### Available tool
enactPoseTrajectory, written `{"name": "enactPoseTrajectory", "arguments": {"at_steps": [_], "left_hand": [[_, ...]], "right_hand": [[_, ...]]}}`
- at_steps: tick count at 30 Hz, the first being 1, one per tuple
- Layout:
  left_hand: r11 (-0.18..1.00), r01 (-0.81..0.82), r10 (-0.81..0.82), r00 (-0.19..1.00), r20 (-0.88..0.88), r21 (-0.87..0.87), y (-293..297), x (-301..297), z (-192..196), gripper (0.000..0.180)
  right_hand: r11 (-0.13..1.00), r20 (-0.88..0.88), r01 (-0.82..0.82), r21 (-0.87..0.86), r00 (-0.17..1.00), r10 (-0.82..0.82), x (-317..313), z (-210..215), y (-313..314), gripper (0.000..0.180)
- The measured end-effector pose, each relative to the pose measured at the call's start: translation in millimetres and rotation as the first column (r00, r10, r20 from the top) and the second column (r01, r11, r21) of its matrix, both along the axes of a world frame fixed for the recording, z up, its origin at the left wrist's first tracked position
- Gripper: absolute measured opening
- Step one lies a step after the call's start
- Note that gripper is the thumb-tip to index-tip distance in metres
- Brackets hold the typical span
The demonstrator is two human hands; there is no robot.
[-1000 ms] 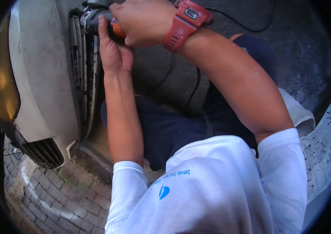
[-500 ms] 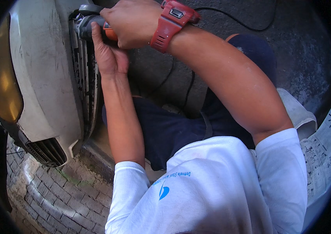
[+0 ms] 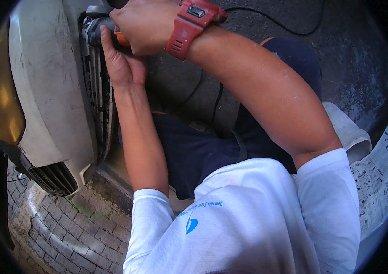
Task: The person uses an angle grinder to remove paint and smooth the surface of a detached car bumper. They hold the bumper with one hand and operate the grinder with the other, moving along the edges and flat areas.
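Note:
Both hands are on an angle grinder (image 3: pixel 95 32) with a grey head and an orange-trimmed body, in the upper left of the head view. My right hand (image 3: pixel 144 26), with a red watch on its wrist, is closed over the body from above. Below it my left hand (image 3: pixel 123 67) grips from underneath, its thumb up along the tool's side; its other fingers are mostly hidden. The grinder's head is at the inner edge (image 3: pixel 99 98) of a scuffed off-white car bumper (image 3: pixel 50 86). Whether the disc touches the edge cannot be made out.
An amber-tinted lamp (image 3: pixel 4 91) and a black slatted grille (image 3: pixel 53 178) are set in the bumper. Grey paving bricks (image 3: pixel 73 223) lie below it. A black cable (image 3: pixel 278 23) curves over the dark floor. Newspaper (image 3: pixel 379 182) lies at the far right.
Both hands and the grinder have shifted slightly left along with my forearms. The grip looks the same.

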State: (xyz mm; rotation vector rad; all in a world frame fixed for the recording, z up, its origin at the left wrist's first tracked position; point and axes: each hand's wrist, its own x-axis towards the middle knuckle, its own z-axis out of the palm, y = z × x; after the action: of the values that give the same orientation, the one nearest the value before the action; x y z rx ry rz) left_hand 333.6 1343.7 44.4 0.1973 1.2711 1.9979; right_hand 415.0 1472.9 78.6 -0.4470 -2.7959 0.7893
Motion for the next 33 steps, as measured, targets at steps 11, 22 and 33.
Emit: {"name": "enactPoseTrajectory", "arguments": {"at_steps": [11, 22, 33], "left_hand": [[0.989, 0.094, -0.104, 0.990, -0.094, -0.111, -4.6, 25.7, -4.7, 0.054], [0.918, -0.035, -0.178, 0.854, -0.489, -0.395, 6.4, 11.7, -2.9, 0.076], [0.861, -0.288, -0.011, 0.813, -0.582, -0.419, 36.0, -52.5, -15.5, 0.102]], "right_hand": [[0.972, 0.021, 0.004, -0.234, 1.000, 0.001, 45.2, -10.3, 12.2, 0.060], [0.776, -0.035, 0.316, -0.546, 0.917, -0.398, 58.2, -38.2, 37.8, 0.084], [0.386, 0.137, 0.364, -0.848, 0.853, -0.503, 73.5, 2.4, 64.3, 0.062]]}}
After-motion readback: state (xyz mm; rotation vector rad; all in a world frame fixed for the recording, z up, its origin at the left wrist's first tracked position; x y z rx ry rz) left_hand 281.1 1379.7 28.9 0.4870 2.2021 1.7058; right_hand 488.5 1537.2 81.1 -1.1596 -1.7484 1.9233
